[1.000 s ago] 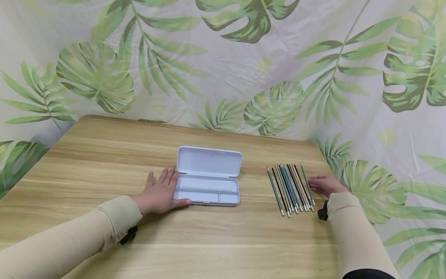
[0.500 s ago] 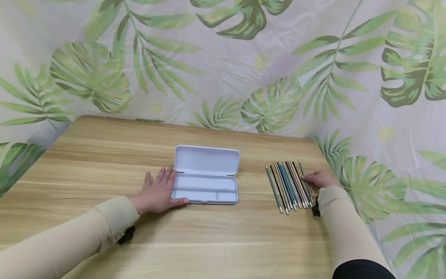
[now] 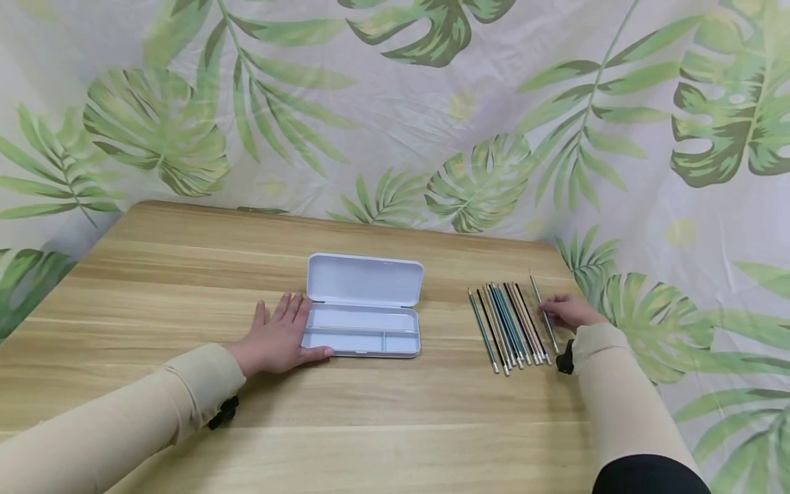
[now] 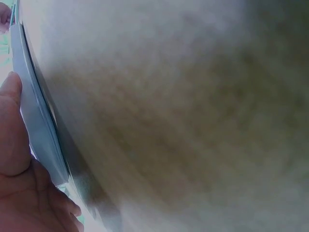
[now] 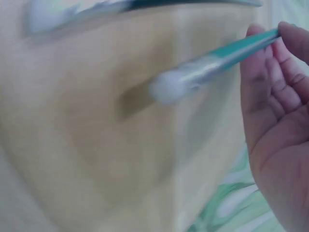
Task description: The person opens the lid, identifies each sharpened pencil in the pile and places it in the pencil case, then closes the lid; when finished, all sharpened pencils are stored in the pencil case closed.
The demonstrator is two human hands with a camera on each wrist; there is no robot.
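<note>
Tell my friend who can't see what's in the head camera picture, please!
A person's right hand pinches a green pencil beside a row of pencils on a wooden table. Their left hand rests against the left end of an open, pale-blue pencil case. Behind is a cloth printed with green leaves.

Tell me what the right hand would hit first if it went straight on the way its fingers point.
The right hand would likely meet the nearest dark pencil, just past the teal pencil it pinches; its height is unclear, so it might pass above.
</note>
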